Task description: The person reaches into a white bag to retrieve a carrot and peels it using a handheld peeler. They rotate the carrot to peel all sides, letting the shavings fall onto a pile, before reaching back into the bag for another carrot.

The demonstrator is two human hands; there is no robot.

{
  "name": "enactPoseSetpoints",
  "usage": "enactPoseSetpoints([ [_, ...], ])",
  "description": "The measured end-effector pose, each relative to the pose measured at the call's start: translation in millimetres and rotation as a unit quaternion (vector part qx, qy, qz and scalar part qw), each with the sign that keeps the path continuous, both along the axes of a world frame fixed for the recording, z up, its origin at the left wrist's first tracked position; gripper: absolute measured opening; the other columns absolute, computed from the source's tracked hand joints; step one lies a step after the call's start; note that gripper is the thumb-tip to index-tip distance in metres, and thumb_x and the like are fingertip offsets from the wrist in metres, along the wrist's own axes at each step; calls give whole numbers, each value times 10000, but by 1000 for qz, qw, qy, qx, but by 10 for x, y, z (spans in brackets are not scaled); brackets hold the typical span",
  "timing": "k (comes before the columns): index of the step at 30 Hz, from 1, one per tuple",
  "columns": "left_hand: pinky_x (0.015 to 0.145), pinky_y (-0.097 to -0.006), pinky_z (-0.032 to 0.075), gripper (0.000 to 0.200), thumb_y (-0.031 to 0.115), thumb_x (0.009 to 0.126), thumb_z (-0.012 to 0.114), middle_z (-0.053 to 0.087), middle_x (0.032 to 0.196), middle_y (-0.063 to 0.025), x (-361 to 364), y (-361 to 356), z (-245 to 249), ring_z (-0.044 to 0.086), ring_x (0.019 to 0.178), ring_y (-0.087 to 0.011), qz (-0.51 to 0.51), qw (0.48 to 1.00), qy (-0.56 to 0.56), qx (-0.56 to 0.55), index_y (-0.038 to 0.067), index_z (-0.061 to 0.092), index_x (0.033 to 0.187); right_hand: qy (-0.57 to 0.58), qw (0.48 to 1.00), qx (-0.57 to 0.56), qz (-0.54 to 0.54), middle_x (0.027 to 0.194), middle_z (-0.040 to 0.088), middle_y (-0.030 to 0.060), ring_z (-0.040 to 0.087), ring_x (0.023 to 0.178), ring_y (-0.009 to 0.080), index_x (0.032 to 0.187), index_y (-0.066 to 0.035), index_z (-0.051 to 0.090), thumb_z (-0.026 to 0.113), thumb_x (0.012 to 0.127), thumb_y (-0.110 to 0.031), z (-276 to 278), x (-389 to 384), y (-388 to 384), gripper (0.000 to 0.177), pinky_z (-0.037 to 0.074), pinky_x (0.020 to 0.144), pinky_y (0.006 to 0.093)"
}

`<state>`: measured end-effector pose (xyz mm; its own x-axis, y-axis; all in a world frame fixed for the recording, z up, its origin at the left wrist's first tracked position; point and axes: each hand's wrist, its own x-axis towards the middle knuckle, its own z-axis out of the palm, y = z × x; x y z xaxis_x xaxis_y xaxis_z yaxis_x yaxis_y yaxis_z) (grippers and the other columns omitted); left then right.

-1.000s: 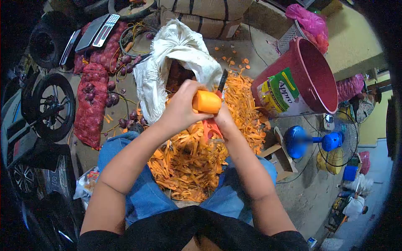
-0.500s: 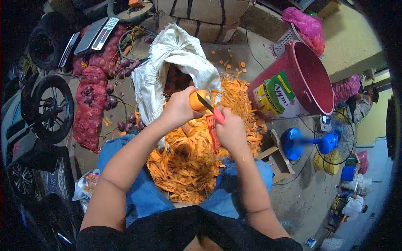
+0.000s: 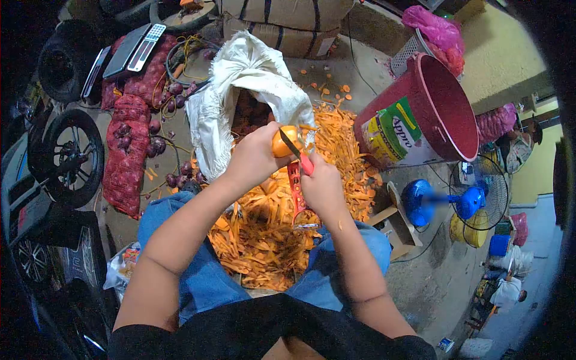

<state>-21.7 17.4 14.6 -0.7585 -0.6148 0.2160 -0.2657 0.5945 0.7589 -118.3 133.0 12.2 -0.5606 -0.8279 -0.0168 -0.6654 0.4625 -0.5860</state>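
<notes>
Concrete floor [image 3: 429, 279] ran under everything. Orange peelings [image 3: 258, 246] lay in a wide heap between the person's legs [image 3: 204, 270] and farther out to the right. White sack [image 3: 261, 60] sat at the far side of the heap, mouth gaping toward the person, dark inside, contents unclear. Red bucket [image 3: 402, 87] stood right of the heap, green and yellow label on its side. Net bag [image 3: 127, 162] of onions lay on the left. Blue fan [image 3: 471, 203] was on the right, near side of the bucket. Scale [image 3: 126, 54] rested on more net bags, far left. Left hand [image 3: 255, 155] was wrapped round a carrot [image 3: 281, 146], held up over the heap near the sack mouth. Right hand [image 3: 322, 185], just beside, gripped the handle of a knife [image 3: 307, 164]; dark blade crossed the carrot's end, couldn't tell if cutting in. Red peeler [image 3: 297, 189] hung at the right hand's inner side, hold on it hidden.
</notes>
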Motion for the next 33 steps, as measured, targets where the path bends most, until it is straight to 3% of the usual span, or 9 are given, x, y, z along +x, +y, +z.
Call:
enactPoseSetpoints([
  [6, 655, -348, 416, 415, 197, 564, 667, 520, 799, -146, -6, 2, -65, 508, 772, -303, -7, 1000, 0, 7, 34, 462, 887, -55, 998, -6, -26, 657, 502, 230, 493, 644, 374, 693, 21, 492, 450, 657, -77, -101, -24, -29, 113, 379, 575, 417],
  [8, 673, -328, 420, 485, 208, 563, 687, 525, 832, -161, 1, -45, -139, 523, 770, -301, -8, 987, 101, -124, 0, 457, 937, -71, 997, 8, -19, 659, 512, 223, 501, 659, 369, 711, 16, 486, 473, 646, -97, -130, -37, -20, 131, 387, 588, 418],
  [18, 696, -326, 422, 534, 250, 553, 686, 519, 876, -163, 53, -35, -95, 519, 804, -287, -39, 990, 55, -127, -26, 452, 945, -179, 982, -42, -34, 658, 530, 209, 518, 656, 347, 691, 15, 509, 493, 621, -115, -317, -66, -42, 149, 399, 587, 407],
  [24, 713, -283, 404, 547, 257, 548, 702, 523, 847, -121, 97, 77, 114, 529, 789, -207, -50, 996, 40, 68, -2, 455, 962, -236, 970, 41, -50, 611, 530, 203, 530, 601, 338, 709, 6, 563, 495, 615, -141, -859, -288, -65, 187, 400, 533, 416],
  [25, 734, -275, 389, 562, 261, 551, 704, 512, 871, -98, 115, 138, 268, 510, 814, -181, -135, 983, 73, 97, 4, 446, 979, -239, 969, 40, -52, 611, 530, 203, 530, 601, 338, 709, 6, 563, 495, 615, -141, -1256, -378, -57, 187, 400, 533, 416],
  [27, 754, -267, 373, 577, 264, 554, 705, 500, 895, -76, 171, 188, 298, 490, 840, -154, -225, 961, 102, 127, 9, 437, 997, -314, 932, -181, 2, 624, 535, 209, 541, 602, 327, 691, 3, 577, 483, 632, -172, -1435, -331, -118, 207, 405, 522, 417],
  [28, 746, -263, 379, 560, 262, 559, 705, 505, 883, -72, 171, 183, 221, 495, 829, -155, -184, 956, 144, 180, 11, 439, 983, -159, 986, -18, 35, 660, 540, 216, 544, 617, 318, 672, 10, 573, 460, 659, -182, -1477, -348, 9, 224, 410, 531, 412],
  [30, 752, -262, 375, 534, 237, 579, 696, 492, 909, -59, 215, 180, 200, 474, 856, -145, -133, 929, 162, 305, 18, 432, 988, -134, 988, 9, 74, 661, 542, 212, 546, 617, 313, 667, 14, 573, 455, 665, -176, -1649, -250, -43, 223, 412, 533, 406],
  [33, 739, -259, 382, 506, 211, 593, 686, 504, 878, -59, 213, 189, 179, 484, 829, -135, -133, 943, 169, 256, 17, 434, 986, -103, 983, 17, 152, 664, 549, 201, 553, 625, 292, 678, 25, 566, 434, 687, -147, -1451, -147, -54, 217, 415, 538, 382],
])
